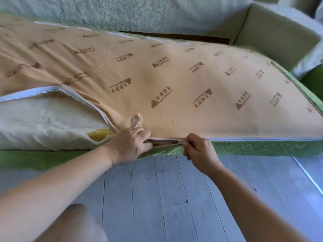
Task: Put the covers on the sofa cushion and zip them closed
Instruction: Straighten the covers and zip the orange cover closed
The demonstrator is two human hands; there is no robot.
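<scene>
Right hand (201, 152) pinches the zipper slider (180, 142) between thumb and fingers. Left hand (129, 145) sits just left of it, fingers curled over the edge of the cover (174, 84) and gripping it. A short gap in the zip is open between the 2 hands. Right of the right hand the zip is closed. Left of the left hand the cover gapes, exposing the cushion (43, 123): white wadding and yellow foam. The cushion lies on the sofa (139, 14), beyond both hands. Grey plank floor (174, 198) lies below the wrists.

Grey plank floor (174, 198) is lying below the fingers (142, 134); a pale sofa backrest (139, 13) and armrest (272, 32) are standing beyond them.
</scene>
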